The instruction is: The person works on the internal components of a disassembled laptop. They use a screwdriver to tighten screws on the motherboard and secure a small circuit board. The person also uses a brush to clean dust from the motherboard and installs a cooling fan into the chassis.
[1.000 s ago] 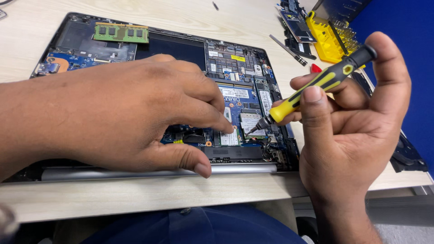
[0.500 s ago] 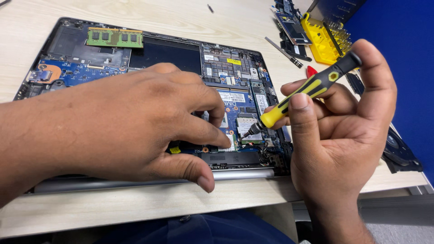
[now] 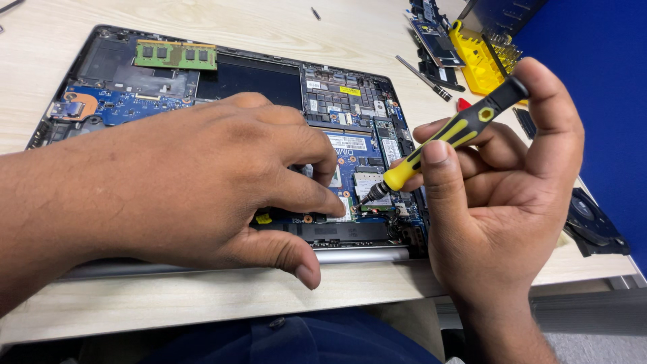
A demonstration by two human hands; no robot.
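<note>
Nearest the viewer, the light wooden desk (image 3: 202, 300) edge runs across the bottom of the view, with dark blue clothing below it.

The left hand (image 3: 202, 182) lies palm down over the opened laptop (image 3: 256, 81). Fingers are spread; the thumb rests at the laptop's silver front edge, and the fingertips (image 3: 330, 202) press on a small card on the blue circuit board (image 3: 357, 158).

The right hand (image 3: 499, 202), at 3 o'clock from the left, is closed around a screwdriver (image 3: 448, 138) with a yellow and black handle. Thumb and fingers pinch the handle; the forefinger caps its rear end. The tool is tilted, its tip down on the board just beside the left fingertips, at 3 o'clock from them.

Further out, a green memory module (image 3: 176, 55) sits in the laptop at 11 o'clock from the left hand.

Beyond the laptop, at 1 o'clock, lie a yellow bit holder (image 3: 475, 57), a loose circuit board (image 3: 437, 37) touching it, and a slim metal shaft (image 3: 421, 75). A black round part (image 3: 596, 226) lies at the desk's right edge, at 3 o'clock from the right hand.
</note>
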